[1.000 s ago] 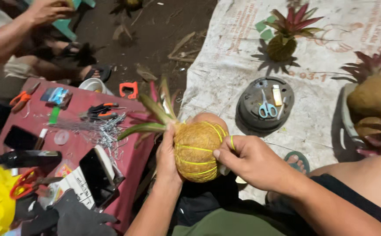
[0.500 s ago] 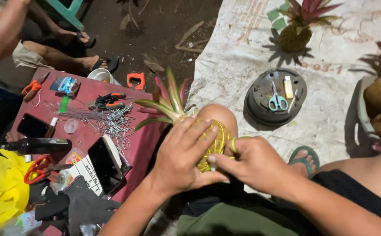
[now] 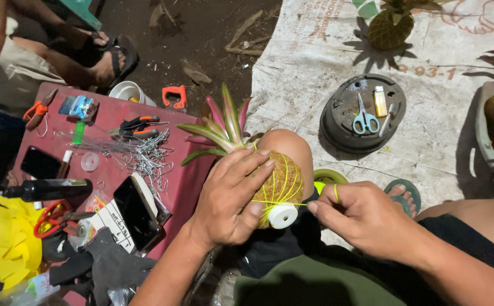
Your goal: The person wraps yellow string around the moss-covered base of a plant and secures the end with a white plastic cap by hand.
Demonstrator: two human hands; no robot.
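Two hands working, one husk ball (image 3: 283,181), one spool (image 3: 282,216). The left hand (image 3: 230,198) is gripping the ball from the left, fingers spread over its top. The right hand (image 3: 360,218) is pinching a taut yellow string (image 3: 278,202) just right of the ball, fingers closed on the strand, a loop of it lying over one finger. The ball is resting against a knee (image 3: 289,148) at centre, between the red surface (image 3: 190,181) on the left and the sheet (image 3: 315,68) on the right.

The ball is looking brown and fibrous, crossed by several yellow turns; green and pink leaves (image 3: 221,130) are sticking out of its far-left end. The white spool is sitting at its near end, touching it.

On the red surface: one heap of wire hooks (image 3: 145,156), two phones (image 3: 136,204), two orange-handled tools, one pair of pliers (image 3: 136,126). On the sheet: one dark round lid (image 3: 363,113) carrying one pair of scissors (image 3: 364,120) and one lighter (image 3: 380,102).

A second husk plant (image 3: 391,25) at far right is being cut off by the top edge. Another person's sandalled feet (image 3: 108,54) are showing at far left, body out of frame. The heap at the right edge is hard to make out.
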